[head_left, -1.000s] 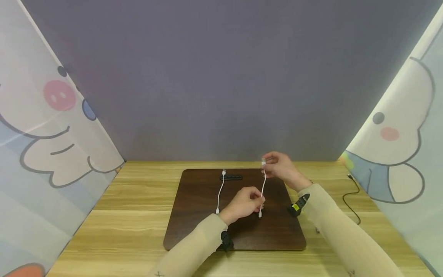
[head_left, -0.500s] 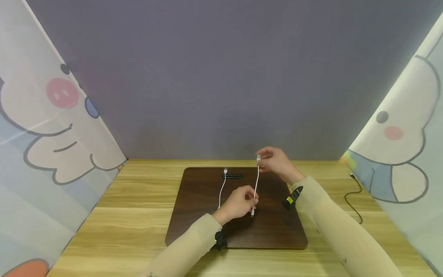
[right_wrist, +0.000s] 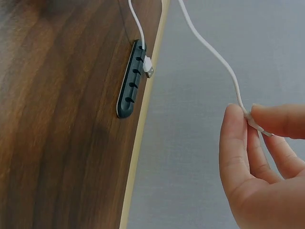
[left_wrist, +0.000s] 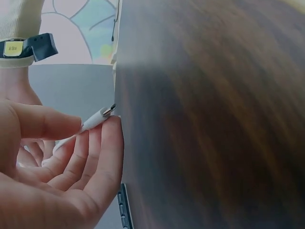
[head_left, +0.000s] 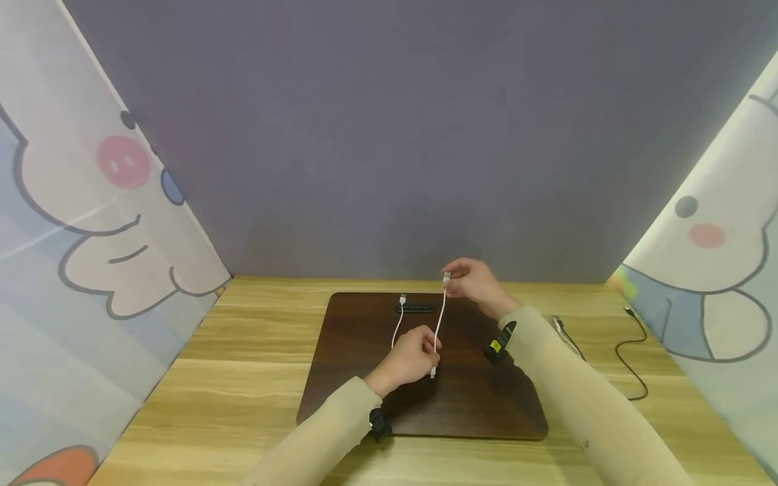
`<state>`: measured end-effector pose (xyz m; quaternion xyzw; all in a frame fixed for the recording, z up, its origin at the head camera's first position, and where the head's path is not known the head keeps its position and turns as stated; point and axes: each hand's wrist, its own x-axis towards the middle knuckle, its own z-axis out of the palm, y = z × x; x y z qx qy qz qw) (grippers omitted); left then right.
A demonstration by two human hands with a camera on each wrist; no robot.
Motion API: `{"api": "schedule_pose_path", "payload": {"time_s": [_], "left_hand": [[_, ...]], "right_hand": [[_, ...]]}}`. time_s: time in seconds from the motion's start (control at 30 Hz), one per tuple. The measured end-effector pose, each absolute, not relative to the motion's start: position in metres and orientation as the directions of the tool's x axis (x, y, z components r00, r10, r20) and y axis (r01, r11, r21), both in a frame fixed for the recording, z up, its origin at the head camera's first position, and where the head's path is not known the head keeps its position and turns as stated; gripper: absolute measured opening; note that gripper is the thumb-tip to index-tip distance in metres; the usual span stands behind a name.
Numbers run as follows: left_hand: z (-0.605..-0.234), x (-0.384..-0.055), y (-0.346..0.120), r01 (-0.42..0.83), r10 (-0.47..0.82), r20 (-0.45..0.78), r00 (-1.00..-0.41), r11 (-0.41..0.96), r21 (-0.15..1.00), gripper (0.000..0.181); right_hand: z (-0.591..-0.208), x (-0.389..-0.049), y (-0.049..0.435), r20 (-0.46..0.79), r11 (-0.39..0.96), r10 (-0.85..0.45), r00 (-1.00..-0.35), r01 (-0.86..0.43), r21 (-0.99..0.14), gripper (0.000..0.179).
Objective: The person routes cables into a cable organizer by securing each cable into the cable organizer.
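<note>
A white USB cable (head_left: pixel 439 320) is stretched between both hands above a dark wooden board. My right hand (head_left: pixel 477 283) pinches its USB-A plug end, higher and farther back. Lower down, my left hand (head_left: pixel 407 358) pinches the cable by its small plug (left_wrist: pixel 102 117), whose metal tip points out past the fingers. On the board's far edge lies a dark cable holder (right_wrist: pixel 129 86) with several slots. A second white USB cable (right_wrist: pixel 138 21) sits in the slot at one end, its USB-A plug (right_wrist: pixel 148 67) hanging past the holder.
The brown board (head_left: pixel 474 398) lies on a light wooden table (head_left: pixel 231 378). To the right are a black cable (head_left: pixel 632 358) and, partly hidden by the right sleeve, further cables (head_left: pixel 565 334). A grey panel (head_left: pixel 389 135) stands behind the table.
Both hands have shifted left over the board with the white cable, toward the cable holder. The head view has turned slightly, and the cables beside the right sleeve have come into sight.
</note>
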<state>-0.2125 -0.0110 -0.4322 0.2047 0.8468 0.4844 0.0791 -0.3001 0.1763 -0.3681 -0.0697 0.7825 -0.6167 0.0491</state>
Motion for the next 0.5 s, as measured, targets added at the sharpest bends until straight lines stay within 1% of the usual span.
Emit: {"api": "schedule_pose_path", "payload": {"time_s": [0.17, 0.33, 0.5], "left_hand": [[-0.428, -0.212, -0.016, 0.265, 0.395, 0.062, -0.917, 0.484, 0.834, 0.014], [-0.426, -0.21, -0.022, 0.23, 0.384, 0.03, -0.923, 0.485, 0.844, 0.014], [-0.425, -0.207, -0.026, 0.222, 0.373, 0.031, -0.927, 0.481, 0.848, 0.016]], "right_hand": [[-0.369, -0.306, 0.17, 0.023, 0.229, -0.167, -0.986, -0.062, -0.971, 0.036], [-0.369, -0.309, 0.162, 0.024, 0.231, -0.165, -0.986, -0.062, -0.971, 0.038], [-0.369, -0.314, 0.155, 0.016, 0.248, -0.146, -0.989, -0.053, -0.967, 0.04]]}}
